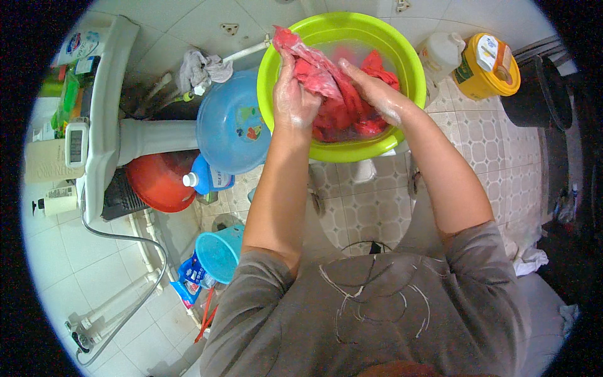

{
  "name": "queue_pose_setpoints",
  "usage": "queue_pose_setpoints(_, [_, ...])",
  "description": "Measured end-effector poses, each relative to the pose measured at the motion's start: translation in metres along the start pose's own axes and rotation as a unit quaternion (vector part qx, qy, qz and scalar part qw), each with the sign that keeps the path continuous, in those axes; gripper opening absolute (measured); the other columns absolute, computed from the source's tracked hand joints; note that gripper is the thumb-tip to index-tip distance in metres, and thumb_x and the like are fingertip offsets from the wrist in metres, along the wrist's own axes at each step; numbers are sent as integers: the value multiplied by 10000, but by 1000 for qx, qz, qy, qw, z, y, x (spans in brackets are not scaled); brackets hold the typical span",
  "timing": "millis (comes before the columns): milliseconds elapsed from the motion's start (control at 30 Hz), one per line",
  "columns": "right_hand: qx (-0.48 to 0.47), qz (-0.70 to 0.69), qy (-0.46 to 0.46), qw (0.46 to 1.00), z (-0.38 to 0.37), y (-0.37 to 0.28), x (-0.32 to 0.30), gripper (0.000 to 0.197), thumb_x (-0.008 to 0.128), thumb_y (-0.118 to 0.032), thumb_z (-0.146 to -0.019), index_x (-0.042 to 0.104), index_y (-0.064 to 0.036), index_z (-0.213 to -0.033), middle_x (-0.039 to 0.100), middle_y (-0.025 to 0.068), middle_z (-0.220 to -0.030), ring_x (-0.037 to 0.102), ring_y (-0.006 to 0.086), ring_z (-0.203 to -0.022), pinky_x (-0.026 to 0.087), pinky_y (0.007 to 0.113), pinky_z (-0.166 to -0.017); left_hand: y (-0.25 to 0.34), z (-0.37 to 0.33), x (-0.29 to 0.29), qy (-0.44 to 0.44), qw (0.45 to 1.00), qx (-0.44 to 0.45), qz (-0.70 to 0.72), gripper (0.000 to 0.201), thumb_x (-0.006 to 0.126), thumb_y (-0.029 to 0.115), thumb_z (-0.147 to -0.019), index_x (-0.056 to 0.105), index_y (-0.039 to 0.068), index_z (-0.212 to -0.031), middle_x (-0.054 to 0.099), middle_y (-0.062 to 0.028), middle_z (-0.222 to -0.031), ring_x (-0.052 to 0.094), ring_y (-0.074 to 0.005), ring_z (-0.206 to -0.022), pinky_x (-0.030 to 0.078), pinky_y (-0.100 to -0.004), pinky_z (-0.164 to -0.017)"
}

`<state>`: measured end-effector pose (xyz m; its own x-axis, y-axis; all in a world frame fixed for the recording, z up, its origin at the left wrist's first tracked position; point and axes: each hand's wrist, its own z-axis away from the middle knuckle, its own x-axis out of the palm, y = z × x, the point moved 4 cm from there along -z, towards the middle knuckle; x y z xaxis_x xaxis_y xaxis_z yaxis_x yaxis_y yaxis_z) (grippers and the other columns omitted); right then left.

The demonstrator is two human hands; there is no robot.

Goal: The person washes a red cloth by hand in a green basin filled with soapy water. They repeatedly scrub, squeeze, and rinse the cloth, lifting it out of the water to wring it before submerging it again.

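A lime-green basin (407, 47) stands in front of me with soapy water and wet red cloth (336, 119) in it. My left hand (294, 94) is closed round a soapy, bunched-up part of the cloth, raised at the basin's left side. Suds cover that part and my wrist. On the right, my right hand (375, 93) lies against the same cloth, thumb up and fingers reaching down into the folds. Its fingertips are partly hidden by the fabric. More red folds rest in the water below and beyond the right hand.
Left of the basin are a blue basin (220, 125), a red basin (160, 188), a blue bottle (210, 176) and a turquoise bucket (217, 254). A white sink (110, 119) stands farther left. A yellow bucket (480, 78), a translucent jug (440, 53) and a black bin (531, 97) are at right.
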<state>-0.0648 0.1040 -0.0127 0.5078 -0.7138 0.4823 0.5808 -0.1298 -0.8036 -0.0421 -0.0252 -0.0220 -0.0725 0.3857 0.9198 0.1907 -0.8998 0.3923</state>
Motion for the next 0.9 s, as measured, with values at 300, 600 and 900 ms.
queue_pose_setpoints(300, [-155,-124,140,970,-21,-6,-38,216,574,-127,-780,515,-8,-950,583,93,-903,577,172,-813,470,319,-746,-25,4,0,101,992,-36,-71,416,513,410,-810,501,49,-1015,527,-128,-1065,515,-257,-972,394,-404,-872])
queue_pose_setpoints(600, [-116,-25,237,964,-7,54,15,248,527,-254,-800,503,-45,-669,490,24,-603,451,98,-571,370,220,-528,-27,15,-4,132,522,270,-798,151,526,159,-742,532,26,-672,519,-129,-673,512,-333,-633,431,-403,-634])
queue_pose_setpoints(900, [-170,-131,122,969,-15,61,-7,186,478,-199,-777,478,-105,-616,458,5,-604,437,130,-536,356,296,-470,-35,15,-2,244,740,-31,-625,301,501,265,-806,518,-31,-752,501,-214,-657,511,-359,-665,399,-420,-588])
